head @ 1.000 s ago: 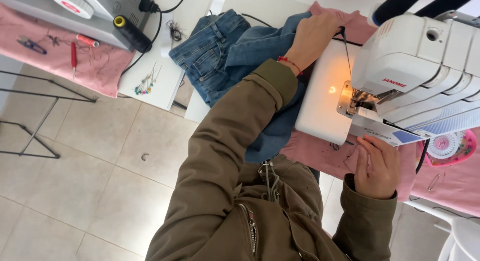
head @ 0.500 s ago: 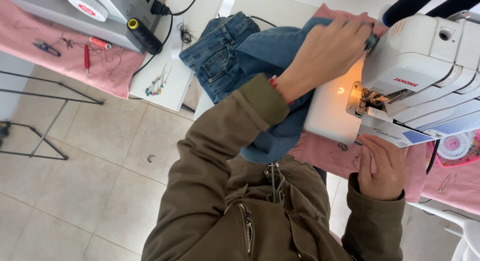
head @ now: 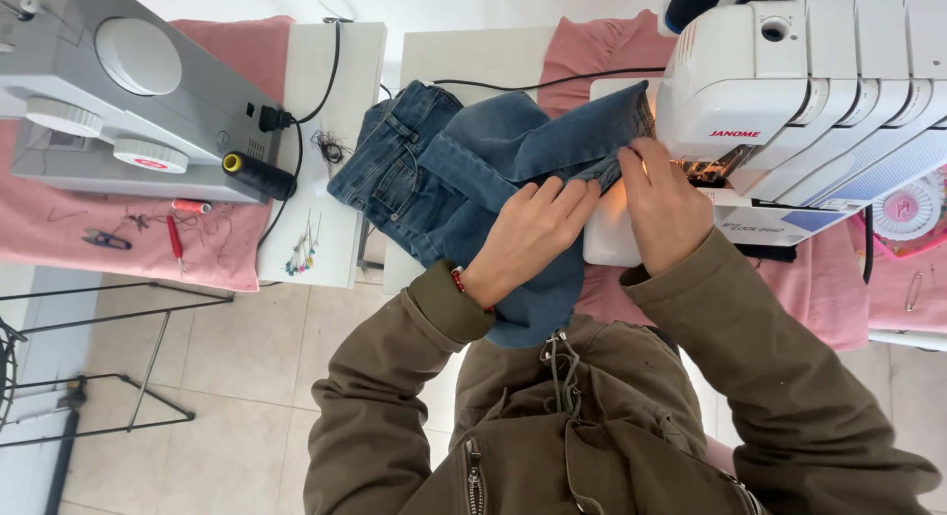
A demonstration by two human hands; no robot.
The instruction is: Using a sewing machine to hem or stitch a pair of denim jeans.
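Note:
A pair of blue jeans (head: pixel 434 170) lies across the white table, one leg stretched toward the white sewing machine (head: pixel 789 91) at the right. My left hand (head: pixel 528 229) rests flat on the denim just left of the machine's lit needle area, pressing the leg's folded edge. My right hand (head: pixel 663 204) lies beside it, fingers on the same denim edge right at the machine's foot. Both arms wear olive jacket sleeves; a red bracelet sits on the left wrist.
A grey sewing machine (head: pixel 118 91) stands at the left on a pink cloth (head: pixel 118 239) with a yellow-tipped black thread spool (head: pixel 258 175), small scissors (head: pixel 104 241) and a red tool. Pins (head: pixel 304 251) lie on the white table. A black metal stand (head: pixel 89 377) stands on the tiled floor.
My left hand came back from the far side of the machine onto the denim in front of it. My right hand rose from the machine's near side to the fabric at the foot.

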